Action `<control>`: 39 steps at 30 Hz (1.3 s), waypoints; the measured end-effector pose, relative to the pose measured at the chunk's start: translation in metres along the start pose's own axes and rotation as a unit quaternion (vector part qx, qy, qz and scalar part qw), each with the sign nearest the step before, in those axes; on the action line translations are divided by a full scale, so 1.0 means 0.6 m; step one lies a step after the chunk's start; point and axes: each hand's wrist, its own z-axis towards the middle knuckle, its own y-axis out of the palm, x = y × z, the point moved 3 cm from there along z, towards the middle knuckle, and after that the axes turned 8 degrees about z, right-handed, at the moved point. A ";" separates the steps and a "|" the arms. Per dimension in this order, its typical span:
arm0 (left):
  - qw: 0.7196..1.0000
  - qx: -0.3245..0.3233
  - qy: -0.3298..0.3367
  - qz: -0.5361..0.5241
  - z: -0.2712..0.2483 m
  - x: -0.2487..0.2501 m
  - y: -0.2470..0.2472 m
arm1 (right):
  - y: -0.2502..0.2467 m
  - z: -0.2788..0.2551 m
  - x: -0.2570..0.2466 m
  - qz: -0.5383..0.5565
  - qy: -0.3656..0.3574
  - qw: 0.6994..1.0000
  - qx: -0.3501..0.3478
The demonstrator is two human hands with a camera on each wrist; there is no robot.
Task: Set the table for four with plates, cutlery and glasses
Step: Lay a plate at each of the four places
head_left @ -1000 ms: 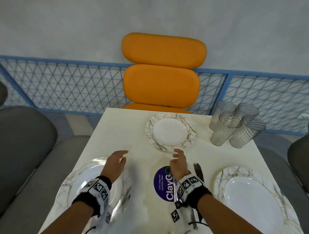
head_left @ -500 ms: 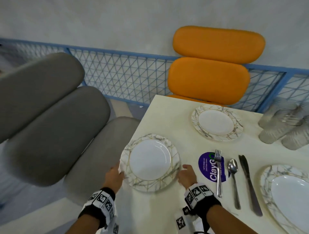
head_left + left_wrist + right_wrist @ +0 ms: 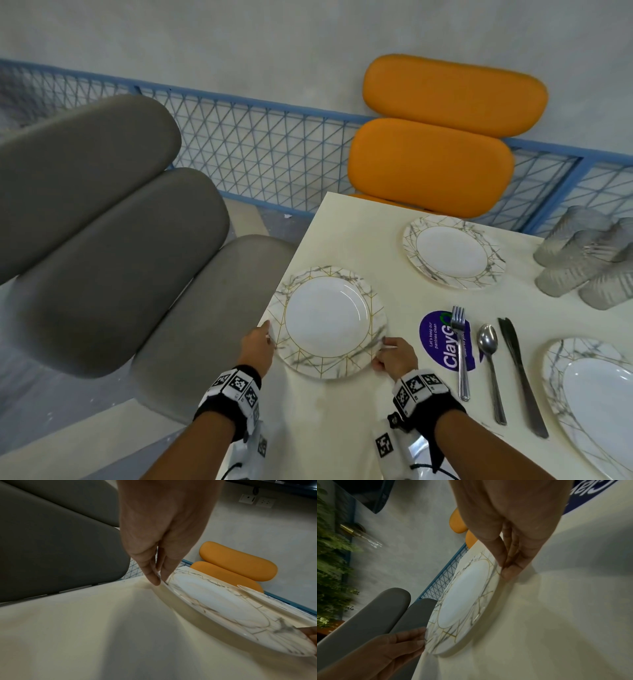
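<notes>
Hands flanking marbled plate (image 3: 327, 322), left hand (image 3: 257, 344), right hand (image 3: 395, 356) pinching rim

Head looks down; wrist views close, sharing the plate (image 3: 327, 322).

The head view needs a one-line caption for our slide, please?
Both hands, left hand and right hand, pinch a plate near the table edge.

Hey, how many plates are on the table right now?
3: one plate held at the left edge, one by the orange chair, one cut off at right. A fourth may be out of view.
</notes>
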 end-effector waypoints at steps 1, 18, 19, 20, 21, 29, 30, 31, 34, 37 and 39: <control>1.000 -0.003 0.000 0.000 0.002 0.002 -0.001 | -0.001 0.001 0.000 -0.004 -0.002 1.000 0.005; 0.999 -0.006 0.016 0.051 0.010 0.017 -0.008 | 0.005 0.006 -0.002 -0.041 0.015 0.999 -0.031; 0.999 -0.007 0.017 0.050 0.009 0.018 -0.009 | 0.005 0.007 -0.003 -0.047 0.017 0.998 -0.033; 0.999 -0.010 0.017 0.046 0.009 0.019 -0.008 | 0.002 0.004 -0.004 -0.050 0.017 0.998 -0.033; 0.999 -0.014 0.016 0.040 0.009 0.020 -0.008 | -0.001 0.002 -0.009 -0.045 0.016 0.998 -0.036; 0.987 0.076 0.130 -0.051 -0.054 0.073 -0.023 | -0.119 -0.040 -0.046 0.042 -0.036 0.997 -0.052; 0.981 0.076 0.162 -0.069 -0.073 0.087 -0.015 | -0.147 -0.045 -0.043 0.028 -0.045 0.998 -0.038; 0.977 0.064 0.186 -0.085 -0.095 0.103 -0.005 | -0.174 -0.051 -0.037 0.012 -0.050 0.998 -0.028; 0.969 -0.034 0.223 -0.102 -0.167 0.142 0.043 | -0.248 -0.074 -0.007 -0.035 -0.044 0.998 -0.033; 0.958 -0.150 0.226 -0.094 -0.224 0.167 0.094 | -0.304 -0.099 0.027 -0.177 -0.065 0.981 -0.039; 0.952 -0.209 0.208 -0.078 -0.247 0.171 0.120 | -0.335 -0.117 0.049 -0.287 -0.082 0.954 -0.034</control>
